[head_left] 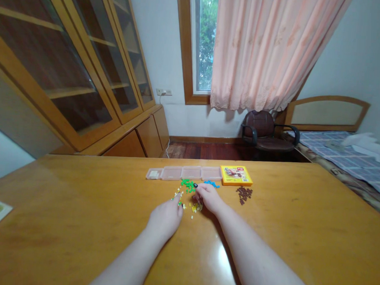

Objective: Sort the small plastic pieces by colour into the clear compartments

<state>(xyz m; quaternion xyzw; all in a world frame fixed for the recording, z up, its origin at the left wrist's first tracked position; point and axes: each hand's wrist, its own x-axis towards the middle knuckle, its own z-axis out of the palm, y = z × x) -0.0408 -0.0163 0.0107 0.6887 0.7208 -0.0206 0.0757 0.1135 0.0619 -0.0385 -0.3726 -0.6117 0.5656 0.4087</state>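
Our left hand [166, 217] and right hand [208, 196] rest on the scattered tiny yellow, white and green plastic bricks [193, 207] on the glossy wooden desk [81, 188], near the clear plastic compartment tray [184, 173]; we cannot tell either grip's state, and judge light single-brick fingertip pinches best here.

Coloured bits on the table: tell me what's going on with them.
A person has both bare hands among tiny loose pieces on the wooden table. The left hand touches scattered pale and green bits. The right hand lies over the yellow bits, fingertips by the green pile. The blue pile and brown pile lie apart from both hands. Behind sit a clear compartment tray and a yellow box.
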